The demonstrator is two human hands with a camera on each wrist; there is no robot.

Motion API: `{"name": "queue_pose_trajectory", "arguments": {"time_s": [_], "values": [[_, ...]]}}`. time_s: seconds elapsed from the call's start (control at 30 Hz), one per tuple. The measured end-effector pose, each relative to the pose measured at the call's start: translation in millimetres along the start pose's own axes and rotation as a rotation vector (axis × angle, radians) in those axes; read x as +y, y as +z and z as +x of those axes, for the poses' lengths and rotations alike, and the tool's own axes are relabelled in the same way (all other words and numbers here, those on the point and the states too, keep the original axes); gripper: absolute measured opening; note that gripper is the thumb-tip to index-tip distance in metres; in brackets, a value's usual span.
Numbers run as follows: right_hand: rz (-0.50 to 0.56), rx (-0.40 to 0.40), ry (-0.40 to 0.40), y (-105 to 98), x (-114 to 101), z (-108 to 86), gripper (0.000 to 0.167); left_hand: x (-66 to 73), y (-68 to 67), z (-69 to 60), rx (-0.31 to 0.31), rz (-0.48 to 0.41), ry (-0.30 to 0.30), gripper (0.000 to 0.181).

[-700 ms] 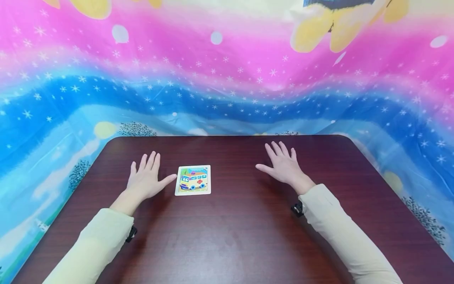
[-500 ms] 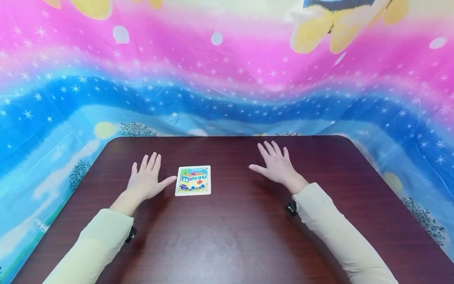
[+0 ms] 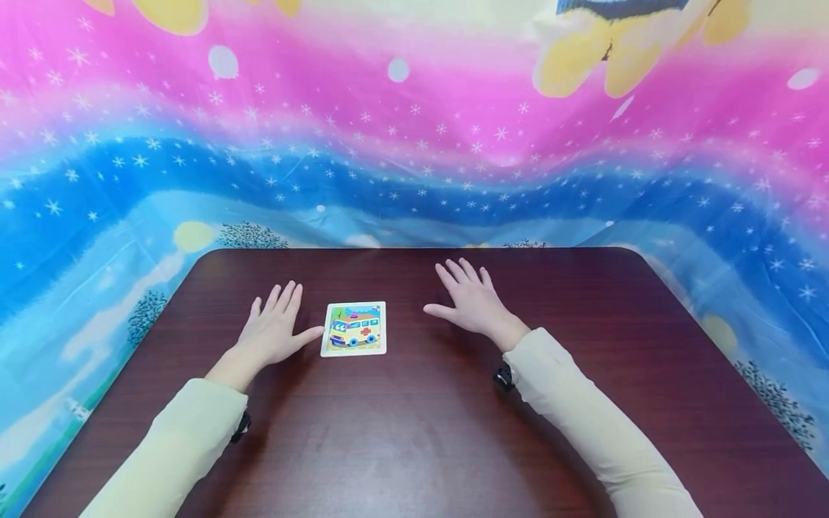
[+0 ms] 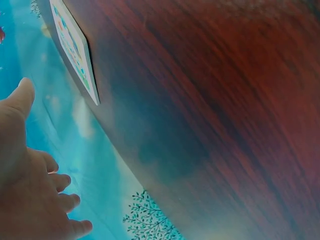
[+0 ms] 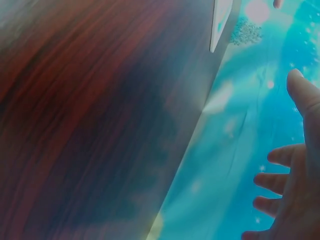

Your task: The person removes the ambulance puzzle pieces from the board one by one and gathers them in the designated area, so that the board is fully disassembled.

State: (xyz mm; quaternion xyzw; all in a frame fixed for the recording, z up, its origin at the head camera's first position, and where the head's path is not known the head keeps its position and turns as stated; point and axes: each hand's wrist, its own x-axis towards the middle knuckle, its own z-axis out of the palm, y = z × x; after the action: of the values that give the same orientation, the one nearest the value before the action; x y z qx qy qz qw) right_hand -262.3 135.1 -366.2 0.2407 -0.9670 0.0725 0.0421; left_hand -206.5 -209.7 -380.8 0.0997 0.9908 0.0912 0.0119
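Observation:
A square picture puzzle board [image 3: 353, 329] with a white border lies flat on the dark wooden table, showing a cartoon ambulance. Left of it, my left hand [image 3: 268, 334] hovers above the table with its fingers spread; in the head view the thumb tip overlaps the board's left edge, and whether it touches cannot be told. My right hand [image 3: 476, 306] is raised to the right of the board, fingers spread and holding nothing. In the left wrist view the board [image 4: 75, 50] lies beyond the thumb. Only a corner of the board [image 5: 220, 25] shows in the right wrist view.
The brown table [image 3: 388, 446] has rounded far corners. Behind it and along its sides hangs a pink and blue cloth [image 3: 414, 144] printed with snowflakes and trees. A small black device [image 3: 504, 377] sits at the right wrist, and another [image 3: 240, 427] at the left.
My right hand has moved left across the table toward the puzzle board, fingers still spread. The left hand has shifted very slightly. The board lies where it was.

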Motion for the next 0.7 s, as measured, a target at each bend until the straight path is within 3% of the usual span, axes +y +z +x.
{"name": "queue_pose_trajectory", "arguments": {"time_s": [0.37,0.7], "values": [[0.013,-0.041,-0.071,13,-25,17.1,0.084,0.6,6.1,4.2,0.013,-0.024,0.043,0.087],[0.138,-0.143,-0.096,27,-49,29.2,0.083,-1.1,13.0,9.2,-0.023,-0.029,0.107,0.088]]}}
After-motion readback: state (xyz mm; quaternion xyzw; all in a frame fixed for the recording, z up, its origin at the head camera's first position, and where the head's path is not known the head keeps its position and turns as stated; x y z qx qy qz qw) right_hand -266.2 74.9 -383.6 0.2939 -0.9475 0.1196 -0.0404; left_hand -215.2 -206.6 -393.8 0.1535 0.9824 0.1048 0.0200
